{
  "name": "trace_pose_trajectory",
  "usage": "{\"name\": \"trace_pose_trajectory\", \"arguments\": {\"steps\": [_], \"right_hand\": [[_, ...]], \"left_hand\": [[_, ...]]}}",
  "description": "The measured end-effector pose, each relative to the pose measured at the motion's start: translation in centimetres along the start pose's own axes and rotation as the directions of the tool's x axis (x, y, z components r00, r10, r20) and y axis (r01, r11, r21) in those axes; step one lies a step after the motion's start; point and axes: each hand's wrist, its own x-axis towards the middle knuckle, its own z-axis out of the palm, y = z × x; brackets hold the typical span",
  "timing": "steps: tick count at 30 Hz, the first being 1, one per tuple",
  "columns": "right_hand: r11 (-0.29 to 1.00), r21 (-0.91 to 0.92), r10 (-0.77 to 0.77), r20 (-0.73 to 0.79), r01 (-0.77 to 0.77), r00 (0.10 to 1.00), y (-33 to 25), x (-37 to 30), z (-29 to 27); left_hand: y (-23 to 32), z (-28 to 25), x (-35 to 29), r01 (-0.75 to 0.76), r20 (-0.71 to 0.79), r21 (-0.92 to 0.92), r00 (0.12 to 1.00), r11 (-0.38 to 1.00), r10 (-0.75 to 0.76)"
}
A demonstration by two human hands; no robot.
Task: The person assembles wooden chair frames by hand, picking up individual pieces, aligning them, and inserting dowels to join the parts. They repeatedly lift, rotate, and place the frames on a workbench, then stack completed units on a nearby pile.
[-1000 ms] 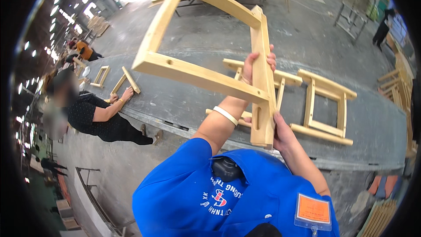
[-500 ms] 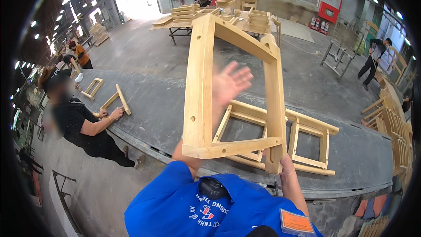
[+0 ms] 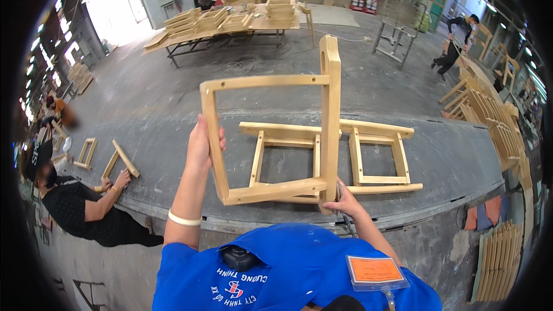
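A pale wooden frame [image 3: 330,109] is held up above the grey workbench, its thick slotted post on the right. My left hand [image 3: 201,145] is closed around the frame's thin left bar. My right hand [image 3: 344,201] grips the lower end of the thick post; a dark, thin object just below that hand is too small to make out. On the bench behind the held piece lie two more wooden frames, a left one [image 3: 259,158] partly hidden by it and a right one [image 3: 380,187] in full view.
At the left a co-worker in black [image 3: 78,198] handles angled wooden pieces [image 3: 125,159] on the workbench [image 3: 178,138]. A far table [image 3: 173,46] carries stacked frames. Wooden chair parts [image 3: 498,138] stand at the right, near another person [image 3: 458,40].
My left hand, formerly spread behind the frame, now grips its left bar. The frame has turned and its thin side faces left. The view has shifted to the right.
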Motion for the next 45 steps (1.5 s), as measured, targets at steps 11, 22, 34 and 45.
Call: {"name": "trace_pose_trajectory", "arguments": {"steps": [11, 22, 34, 45], "right_hand": [[0.982, -0.015, -0.184, 0.064, 0.186, 0.981, -4.5, 3.8, -0.3], [0.984, 0.046, -0.168, -0.102, 0.173, 0.980, -4.6, 2.4, 1.5], [0.957, -0.187, -0.233, -0.046, 0.221, 0.971, -1.8, 3.8, -0.4], [0.964, 0.033, -0.262, -0.022, 0.262, 0.965, -2.3, 4.3, -0.3]], "left_hand": [[0.6, -0.6, -3.6, -0.425, 0.248, 0.046, 0.882, 0.904, 0.401], [-2.9, -4.7, -1.4, -0.359, 0.191, -0.164, 0.902, 0.919, 0.387], [-5.4, -8.0, -1.1, -0.516, 0.165, 0.077, 0.850, 0.853, 0.500], [-0.6, -2.4, -6.4, -0.674, 0.320, 0.079, 0.715, 0.735, 0.621]]}}
